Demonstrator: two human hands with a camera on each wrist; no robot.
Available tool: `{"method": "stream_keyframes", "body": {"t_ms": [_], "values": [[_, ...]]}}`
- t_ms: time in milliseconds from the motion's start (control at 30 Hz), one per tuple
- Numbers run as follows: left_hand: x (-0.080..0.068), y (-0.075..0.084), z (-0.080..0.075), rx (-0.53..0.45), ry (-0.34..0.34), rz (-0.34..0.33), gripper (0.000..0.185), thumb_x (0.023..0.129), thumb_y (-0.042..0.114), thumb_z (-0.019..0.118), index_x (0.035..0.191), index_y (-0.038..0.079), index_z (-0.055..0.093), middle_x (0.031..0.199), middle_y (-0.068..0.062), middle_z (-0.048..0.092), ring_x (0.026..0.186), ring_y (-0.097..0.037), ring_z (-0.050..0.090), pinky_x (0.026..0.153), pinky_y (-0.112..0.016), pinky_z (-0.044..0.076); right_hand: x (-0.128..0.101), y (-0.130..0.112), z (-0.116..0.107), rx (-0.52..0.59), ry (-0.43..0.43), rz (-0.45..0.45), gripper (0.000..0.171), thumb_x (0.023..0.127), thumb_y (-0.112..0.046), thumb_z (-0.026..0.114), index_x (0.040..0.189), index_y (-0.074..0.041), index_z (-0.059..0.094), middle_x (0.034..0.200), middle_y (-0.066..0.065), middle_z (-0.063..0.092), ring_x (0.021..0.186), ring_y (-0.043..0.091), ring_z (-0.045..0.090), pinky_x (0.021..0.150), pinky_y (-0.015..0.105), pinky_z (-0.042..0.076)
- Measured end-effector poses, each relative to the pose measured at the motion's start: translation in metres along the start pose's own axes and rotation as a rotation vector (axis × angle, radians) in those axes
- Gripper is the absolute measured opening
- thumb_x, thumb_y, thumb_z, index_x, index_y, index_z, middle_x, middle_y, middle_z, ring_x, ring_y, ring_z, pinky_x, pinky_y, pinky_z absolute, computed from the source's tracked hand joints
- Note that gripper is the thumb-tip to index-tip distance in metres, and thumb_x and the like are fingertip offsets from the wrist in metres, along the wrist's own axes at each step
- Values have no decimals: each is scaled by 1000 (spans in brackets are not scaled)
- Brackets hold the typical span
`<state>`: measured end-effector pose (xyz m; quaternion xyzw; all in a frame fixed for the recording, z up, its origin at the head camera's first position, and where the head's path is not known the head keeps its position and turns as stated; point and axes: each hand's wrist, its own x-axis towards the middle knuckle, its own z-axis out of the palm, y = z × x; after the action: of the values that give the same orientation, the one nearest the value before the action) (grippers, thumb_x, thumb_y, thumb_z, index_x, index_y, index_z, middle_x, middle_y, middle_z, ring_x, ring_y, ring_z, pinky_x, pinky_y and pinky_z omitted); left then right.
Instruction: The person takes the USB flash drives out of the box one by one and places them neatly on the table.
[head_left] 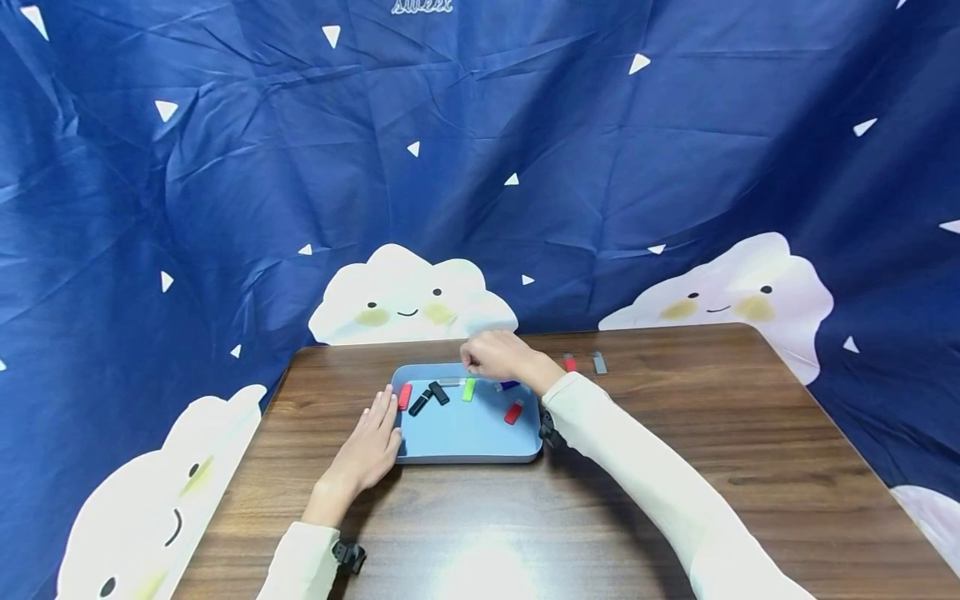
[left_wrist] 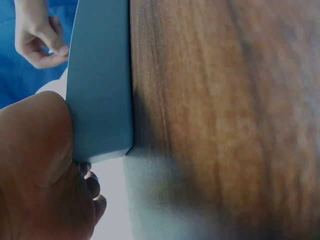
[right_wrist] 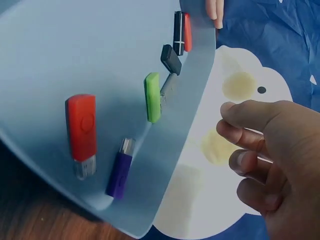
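A blue tray (head_left: 457,437) holds several USB flash drives. My left hand (head_left: 371,442) rests along its left side, fingers fairly straight, beside a red drive (head_left: 405,397) and two black drives, one (head_left: 421,403) near the other (head_left: 439,393). Over the far rim is my right hand (head_left: 495,354), fingers loosely bent; no object shows in it in the right wrist view. Nearest below it lie a green drive (right_wrist: 152,97) and a grey drive (right_wrist: 169,91). A purple drive (right_wrist: 119,175) and another red drive (right_wrist: 81,127) lie toward the tray's right side.
On the wooden table (head_left: 712,433), right of the tray, a red drive (head_left: 570,362) and a silver-grey drive (head_left: 599,362) lie apart near the back edge. A blue curtain (head_left: 480,208) with white cloud pictures hangs behind the table.
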<state>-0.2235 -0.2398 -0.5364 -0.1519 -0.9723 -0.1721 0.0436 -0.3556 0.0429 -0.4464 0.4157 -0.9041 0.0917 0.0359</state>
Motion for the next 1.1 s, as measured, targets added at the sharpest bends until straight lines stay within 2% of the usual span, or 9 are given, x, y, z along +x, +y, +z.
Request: {"method": "stream_keyframes", "body": {"t_ms": [267, 733, 1000, 1100], "values": [[1, 0, -2, 18, -11, -17, 63, 111, 19, 46, 163, -10, 28, 176, -23, 20, 163, -44, 23, 132, -61, 25, 10, -4, 10, 18, -54, 35, 8, 101, -19, 73, 104, -17, 80, 104, -2, 78, 91, 16, 68, 82, 38, 61], [1, -9, 5, -5, -8, -1, 64, 111, 22, 41, 165, -8, 25, 178, -22, 17, 163, -45, 21, 132, -62, 24, 18, -16, 26, 20, -146, 63, 24, 102, -18, 72, 125, -13, 78, 126, 4, 76, 112, 23, 73, 96, 45, 62], [3, -10, 6, 18, -28, -6, 63, 113, 23, 40, 166, -6, 23, 179, -19, 14, 165, -41, 20, 133, -59, 23, 19, -22, 39, -61, -193, 48, 33, 103, -20, 71, 135, -17, 74, 131, 4, 72, 108, 23, 72, 90, 44, 62], [3, -11, 7, 16, -37, -12, 63, 113, 23, 40, 167, -5, 23, 179, -18, 13, 165, -41, 19, 134, -58, 23, 19, -23, 44, -86, -214, 51, 35, 103, -21, 70, 138, -17, 73, 134, 3, 70, 109, 23, 71, 92, 43, 62]]}}
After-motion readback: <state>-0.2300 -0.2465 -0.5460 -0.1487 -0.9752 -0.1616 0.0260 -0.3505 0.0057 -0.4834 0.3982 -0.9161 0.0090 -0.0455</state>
